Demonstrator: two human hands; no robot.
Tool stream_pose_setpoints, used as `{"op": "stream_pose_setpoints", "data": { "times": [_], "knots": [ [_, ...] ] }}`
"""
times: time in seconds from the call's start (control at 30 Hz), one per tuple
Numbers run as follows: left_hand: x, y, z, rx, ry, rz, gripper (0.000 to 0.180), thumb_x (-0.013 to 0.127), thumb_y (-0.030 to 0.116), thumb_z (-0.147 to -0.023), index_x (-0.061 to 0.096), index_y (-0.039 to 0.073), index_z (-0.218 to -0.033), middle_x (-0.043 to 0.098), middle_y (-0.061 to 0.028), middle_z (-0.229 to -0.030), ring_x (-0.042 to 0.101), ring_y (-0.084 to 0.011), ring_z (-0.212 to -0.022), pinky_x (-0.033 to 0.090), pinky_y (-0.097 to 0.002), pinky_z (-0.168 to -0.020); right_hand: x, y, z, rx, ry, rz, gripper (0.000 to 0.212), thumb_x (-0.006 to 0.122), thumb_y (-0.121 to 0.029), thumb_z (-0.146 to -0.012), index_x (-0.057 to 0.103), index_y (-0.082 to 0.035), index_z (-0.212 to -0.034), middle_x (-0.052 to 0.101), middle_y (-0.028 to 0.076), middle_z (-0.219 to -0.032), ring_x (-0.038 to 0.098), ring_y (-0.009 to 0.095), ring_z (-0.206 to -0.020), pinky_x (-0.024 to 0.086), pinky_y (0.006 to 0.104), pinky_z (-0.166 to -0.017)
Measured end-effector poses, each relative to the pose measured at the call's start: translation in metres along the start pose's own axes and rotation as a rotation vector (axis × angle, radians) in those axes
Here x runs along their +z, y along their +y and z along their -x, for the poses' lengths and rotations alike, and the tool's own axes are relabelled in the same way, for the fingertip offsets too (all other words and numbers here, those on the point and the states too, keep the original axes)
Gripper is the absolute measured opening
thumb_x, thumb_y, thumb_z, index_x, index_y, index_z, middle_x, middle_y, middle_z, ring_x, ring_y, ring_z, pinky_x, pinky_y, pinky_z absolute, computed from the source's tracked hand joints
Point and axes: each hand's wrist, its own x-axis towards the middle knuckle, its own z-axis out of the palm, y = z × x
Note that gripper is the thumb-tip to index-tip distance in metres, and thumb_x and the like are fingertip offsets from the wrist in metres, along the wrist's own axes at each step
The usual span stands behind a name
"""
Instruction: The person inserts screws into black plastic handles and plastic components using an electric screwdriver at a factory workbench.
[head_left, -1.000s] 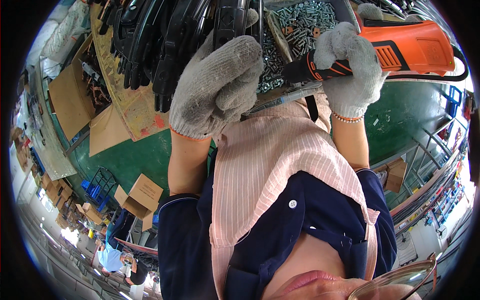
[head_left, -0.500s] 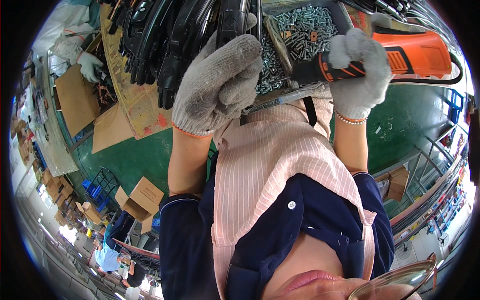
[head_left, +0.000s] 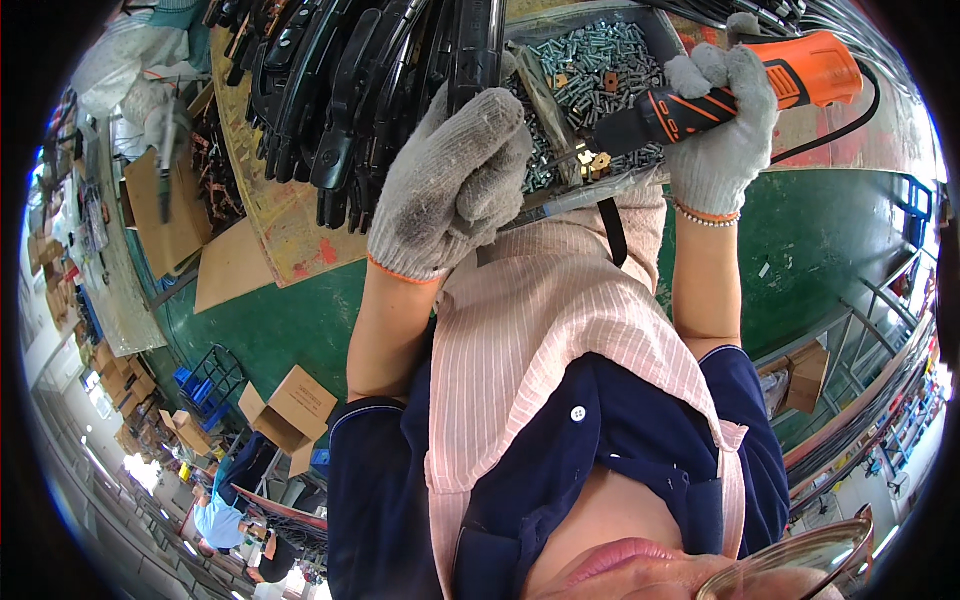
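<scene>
An orange and black power screwdriver point(head_left: 818, 70) is gripped by the closed fingers of the gloved right hand point(head_left: 725, 130), its tip over a tray point(head_left: 660, 32) of screws point(head_left: 600, 60). A long black part point(head_left: 478, 50) is clasped by the curled left hand point(head_left: 448, 180), also gloved, beside other black pieces point(head_left: 340, 140) on the worktop point(head_left: 290, 240).

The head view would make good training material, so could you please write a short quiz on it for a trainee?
1. Which grip holds the orange-and-black handheld power tool?
2. True or false: the tool's nose points toward the picture's right.
3. What mostly fills the grey rectangular tray? A: black cables; B: small silver metal bolts; C: white buttons.

Key: 1. The right grip. 2. False; it points left. 3. B.
</scene>
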Motion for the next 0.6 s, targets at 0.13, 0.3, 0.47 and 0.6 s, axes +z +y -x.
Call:
{"op": "stream_pose_setpoints", "data": {
  "times": [0.13, 0.3, 0.47, 0.6],
  "knots": [
    [0.001, 0.000, -0.004, -0.003, 0.030, -0.041, 0.034, 0.064, 0.019, -0.094, 0.053, 0.011, -0.125, 0.052, 0.0034, -0.065, 0.039, -0.0025, -0.040, 0.029, -0.0185, -0.035, -0.001, 0.001, -0.002, -0.055, 0.040, 0.126, 0.023, 0.056, -0.012, -0.092, 0.054, -0.005, -0.114, 0.050, 0.004, -0.077, 0.047, 0.014, -0.067, 0.043, 0.0277, -0.062],
    [-0.001, -0.001, -0.005, -0.006, 0.001, -0.025, 0.031, 0.062, 0.021, -0.096, 0.053, 0.013, -0.124, 0.051, 0.0032, -0.064, 0.039, -0.0030, -0.040, 0.030, -0.0190, -0.035, -0.002, 0.000, -0.004, -0.040, -0.064, 0.080, 0.025, 0.056, -0.009, -0.092, 0.050, -0.005, -0.116, 0.045, 0.002, -0.073, 0.044, 0.012, -0.066, 0.041, 0.0258, -0.061],
    [-0.005, -0.002, -0.003, 0.003, -0.023, -0.012, 0.028, 0.061, 0.023, -0.097, 0.054, 0.013, -0.122, 0.051, 0.0026, -0.064, 0.039, -0.0034, -0.039, 0.029, -0.0194, -0.034, 0.003, -0.005, 0.000, 0.010, -0.055, 0.027, 0.026, 0.056, -0.009, -0.092, 0.049, -0.005, -0.117, 0.044, 0.001, -0.074, 0.043, 0.012, -0.066, 0.040, 0.0247, -0.062],
    [0.001, -0.001, -0.007, 0.003, 0.013, -0.027, 0.020, 0.058, 0.028, -0.098, 0.059, 0.011, -0.109, 0.053, 0.0013, -0.064, 0.039, -0.0045, -0.038, 0.030, -0.0204, -0.034, 0.003, -0.022, -0.006, 0.063, -0.171, -0.192, 0.029, 0.057, -0.007, -0.091, 0.048, -0.004, -0.118, 0.045, 0.000, -0.074, 0.044, 0.012, -0.066, 0.041, 0.0241, -0.065]
  ]
}}
